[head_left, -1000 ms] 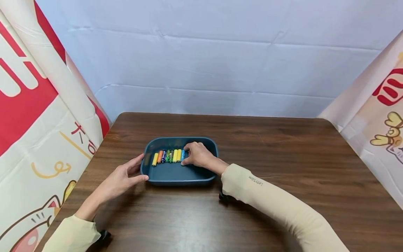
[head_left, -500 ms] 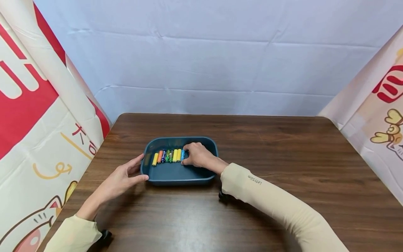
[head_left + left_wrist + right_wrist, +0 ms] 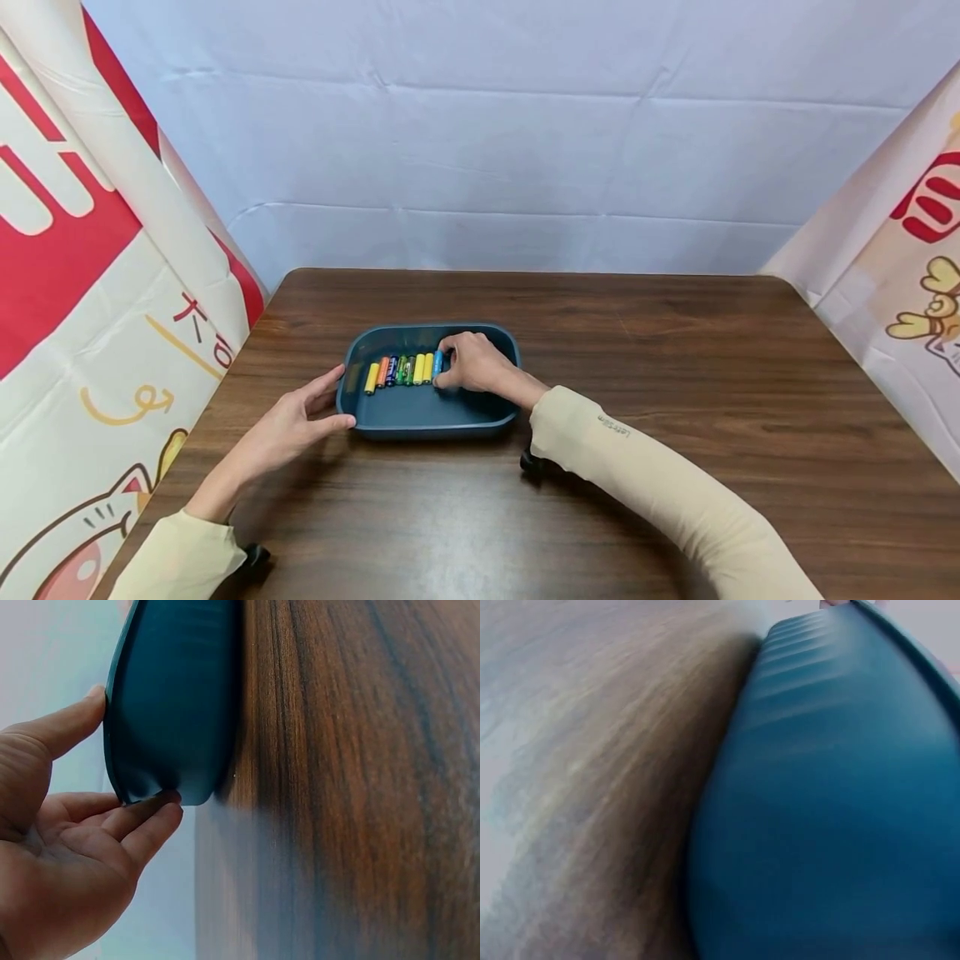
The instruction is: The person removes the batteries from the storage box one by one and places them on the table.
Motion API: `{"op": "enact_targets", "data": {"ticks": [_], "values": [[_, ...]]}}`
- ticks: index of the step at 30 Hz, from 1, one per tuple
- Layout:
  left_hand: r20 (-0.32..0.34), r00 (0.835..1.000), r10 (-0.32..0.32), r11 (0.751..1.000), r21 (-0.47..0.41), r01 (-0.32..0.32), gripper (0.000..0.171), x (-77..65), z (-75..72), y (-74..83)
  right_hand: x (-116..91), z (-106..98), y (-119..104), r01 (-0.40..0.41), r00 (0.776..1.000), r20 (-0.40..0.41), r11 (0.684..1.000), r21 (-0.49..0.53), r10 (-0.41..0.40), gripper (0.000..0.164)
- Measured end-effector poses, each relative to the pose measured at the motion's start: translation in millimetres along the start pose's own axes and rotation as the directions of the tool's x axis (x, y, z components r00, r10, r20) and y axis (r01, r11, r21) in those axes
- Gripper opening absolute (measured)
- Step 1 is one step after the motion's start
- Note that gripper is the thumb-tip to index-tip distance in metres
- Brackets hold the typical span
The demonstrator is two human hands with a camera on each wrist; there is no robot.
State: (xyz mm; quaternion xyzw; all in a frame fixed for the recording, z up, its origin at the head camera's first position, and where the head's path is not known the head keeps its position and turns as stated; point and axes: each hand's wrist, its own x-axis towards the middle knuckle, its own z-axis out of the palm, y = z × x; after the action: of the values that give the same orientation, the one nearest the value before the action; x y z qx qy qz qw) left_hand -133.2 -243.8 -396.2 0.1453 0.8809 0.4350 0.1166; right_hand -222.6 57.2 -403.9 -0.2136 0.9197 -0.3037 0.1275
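Note:
A dark blue-green tray (image 3: 427,431) holds a row of batteries in several colours, lying side by side, with a yellow battery (image 3: 371,378) at the left end. At the row's right end, my right hand (image 3: 474,364) reaches over the tray and pinches a light blue battery (image 3: 438,364) between thumb and fingertips at its two ends. My left hand (image 3: 288,425) is spread at the tray's left end, thumb at the front corner and fingers at the back one. In the left wrist view, its thumb (image 3: 71,724) touches the tray's rim (image 3: 110,742). The right wrist view shows only the tray's outer wall (image 3: 817,810) near that hand.
The tray stands on a brown wooden table (image 3: 660,367), left of its middle. Behind the table hangs a pale cloth (image 3: 510,158), with printed cloths at the left (image 3: 82,292) and right (image 3: 930,275).
My right hand has shifted slightly away from me, and the light blue battery has moved a little with it. My left hand keeps its place at the tray's end.

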Motion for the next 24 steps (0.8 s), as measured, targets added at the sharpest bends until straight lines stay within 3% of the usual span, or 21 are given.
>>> {"op": "enact_targets", "data": {"ticks": [7, 11, 14, 21, 24], "values": [[-0.003, 1.000, -0.003, 1.000, 0.003, 0.003, 0.085, -0.4, 0.0, 0.3, -13.9, -19.7, 2.0, 0.094, 0.992, -0.098, 0.989, 0.111, -0.083, 0.043], [-0.003, 1.000, -0.010, 1.000, 0.004, 0.010, 0.085, -0.9, -1.3, 1.3, -31.6, -36.4, 3.8, 0.211, 0.963, -0.199, 0.966, 0.150, -0.179, 0.036], [-0.003, 1.000, -0.016, 1.000, 0.010, 0.016, 0.086, -1.4, -2.8, 2.0, -47.3, -49.1, 6.1, 0.255, 0.943, -0.262, 0.952, 0.168, -0.206, 0.032], [-0.002, 1.000, -0.009, 1.000, 0.001, 0.009, 0.085, -1.8, -2.0, 2.1, -87.2, -79.1, 27.6, 0.254, 0.915, -0.363, 0.951, 0.179, -0.176, 0.031], [-0.002, 1.000, -0.007, 1.000, 0.001, 0.007, 0.084, -1.6, -1.2, 1.2, -102.8, -84.0, 45.9, 0.226, 0.917, -0.371, 0.957, 0.180, -0.147, 0.026]]}}
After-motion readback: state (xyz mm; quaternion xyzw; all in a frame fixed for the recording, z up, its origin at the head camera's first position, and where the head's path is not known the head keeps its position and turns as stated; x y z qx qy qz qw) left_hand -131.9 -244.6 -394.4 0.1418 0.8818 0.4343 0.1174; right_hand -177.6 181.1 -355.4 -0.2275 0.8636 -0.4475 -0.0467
